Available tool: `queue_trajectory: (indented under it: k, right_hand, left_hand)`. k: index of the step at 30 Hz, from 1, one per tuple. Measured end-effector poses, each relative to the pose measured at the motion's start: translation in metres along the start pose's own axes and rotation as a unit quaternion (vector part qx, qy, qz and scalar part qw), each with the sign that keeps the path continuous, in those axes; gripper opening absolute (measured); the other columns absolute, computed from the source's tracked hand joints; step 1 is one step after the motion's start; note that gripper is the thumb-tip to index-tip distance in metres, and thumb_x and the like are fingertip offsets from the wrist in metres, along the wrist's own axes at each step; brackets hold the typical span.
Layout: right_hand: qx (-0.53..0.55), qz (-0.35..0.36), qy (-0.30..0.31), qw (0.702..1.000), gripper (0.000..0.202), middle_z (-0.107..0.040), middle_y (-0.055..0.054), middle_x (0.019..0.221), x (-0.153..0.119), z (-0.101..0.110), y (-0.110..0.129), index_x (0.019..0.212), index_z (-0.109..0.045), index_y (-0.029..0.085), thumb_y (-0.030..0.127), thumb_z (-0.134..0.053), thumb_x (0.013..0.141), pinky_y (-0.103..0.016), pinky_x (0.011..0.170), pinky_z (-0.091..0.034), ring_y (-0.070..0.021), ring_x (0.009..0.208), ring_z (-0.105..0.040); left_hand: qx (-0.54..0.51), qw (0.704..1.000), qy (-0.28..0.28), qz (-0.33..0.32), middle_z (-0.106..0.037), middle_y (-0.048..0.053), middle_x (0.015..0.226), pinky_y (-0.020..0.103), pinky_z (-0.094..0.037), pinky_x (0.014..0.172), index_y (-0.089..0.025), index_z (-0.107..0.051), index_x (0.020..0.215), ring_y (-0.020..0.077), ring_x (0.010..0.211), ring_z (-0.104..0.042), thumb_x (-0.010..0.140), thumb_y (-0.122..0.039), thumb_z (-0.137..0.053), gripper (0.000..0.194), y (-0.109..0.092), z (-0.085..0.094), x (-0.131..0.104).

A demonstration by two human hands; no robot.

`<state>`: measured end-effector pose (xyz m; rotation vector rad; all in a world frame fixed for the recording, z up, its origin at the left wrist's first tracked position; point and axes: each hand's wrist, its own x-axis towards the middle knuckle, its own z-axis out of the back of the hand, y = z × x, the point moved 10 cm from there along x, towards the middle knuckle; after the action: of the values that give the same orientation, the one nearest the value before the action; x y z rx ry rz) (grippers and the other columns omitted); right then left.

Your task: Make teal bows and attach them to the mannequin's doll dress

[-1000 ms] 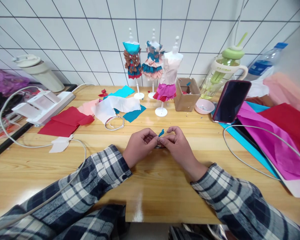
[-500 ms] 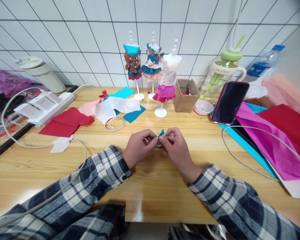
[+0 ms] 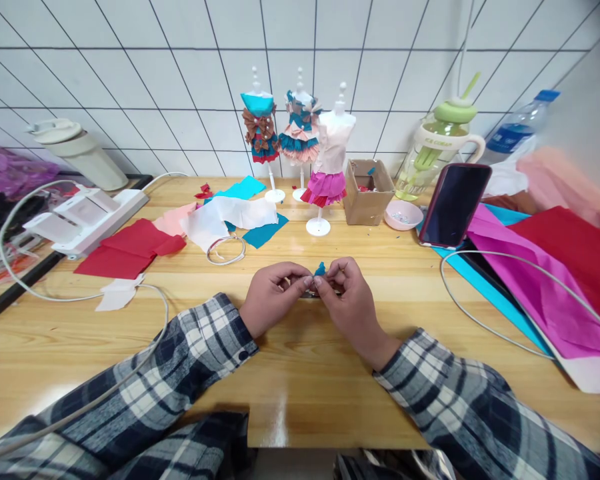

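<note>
Between my fingertips is a small gathered piece of teal crepe paper (image 3: 321, 269), its top sticking up and its lower part hidden. My left hand (image 3: 275, 293) pinches it from the left with thumb and forefinger. From the right, my right hand (image 3: 351, 299) pinches it too, the two thumbs almost touching. A small dark, shiny thing shows on the table under the fingertips, too covered to name. Behind my hands stand three small white dress forms: one in brown bows (image 3: 261, 127), one in teal and peach ruffles (image 3: 300, 137), one with a pink skirt (image 3: 325, 187).
Red paper (image 3: 125, 250), white paper (image 3: 205, 223) and a wire coil (image 3: 226, 251) lie left. A cardboard box (image 3: 367, 200), pink bowl (image 3: 403, 215), propped phone (image 3: 455, 203) and bottles stand right. Magenta sheets (image 3: 540, 280) and a looping cable (image 3: 445, 287) lie at the right edge.
The view has shifted slightly, so everything sits a little further left. Both hands keep their pinch, and the teal paper's tip now looks shorter and more bunched.
</note>
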<state>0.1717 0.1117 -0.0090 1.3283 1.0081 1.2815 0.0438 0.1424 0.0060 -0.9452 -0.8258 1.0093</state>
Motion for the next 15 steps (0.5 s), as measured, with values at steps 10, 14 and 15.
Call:
queue_trajectory:
  k: [10, 14, 15]
  right_hand:
    - [0.119, -0.153, 0.056, 0.979, 0.029, -0.068, 0.0, 0.074, 0.006, -0.001, -0.03, 0.092, -0.065, 0.019, 0.035, -0.073, 0.07, -0.028, 0.064, -0.052, -0.0115, 0.062, -0.061]
    - [0.123, -0.181, 0.108, 0.97, 0.025, -0.068, -0.001, 0.076, 0.006, -0.004, -0.037, 0.081, -0.069, 0.018, 0.037, -0.074, 0.066, -0.026, 0.058, -0.052, -0.0115, 0.062, -0.059]
    - [0.116, -0.183, 0.125, 0.968, 0.024, -0.067, 0.0, 0.075, 0.006, -0.005, -0.037, 0.081, -0.069, 0.018, 0.037, -0.074, 0.067, -0.025, 0.057, -0.051, -0.0115, 0.062, -0.059]
  left_hand:
    - [-0.1, 0.995, 0.001, 0.005, -0.066, 0.003, 0.074, 0.026, -0.049, 0.07, -0.014, -0.064, 0.08, 0.0152, 0.072, -0.061, 0.077, -0.036, -0.067, 0.022, 0.015, 0.004, 0.008]
    - [0.007, 0.995, 0.011, -0.101, -0.067, 0.006, 0.081, 0.03, -0.048, 0.075, -0.015, -0.063, 0.082, 0.0168, 0.079, -0.061, 0.084, -0.031, -0.061, 0.016, -0.009, 0.006, 0.005]
    - [0.043, 0.988, 0.024, -0.149, -0.067, 0.006, 0.082, 0.031, -0.048, 0.078, -0.016, -0.063, 0.083, 0.0171, 0.081, -0.061, 0.085, -0.029, -0.059, 0.014, -0.019, 0.004, 0.002]
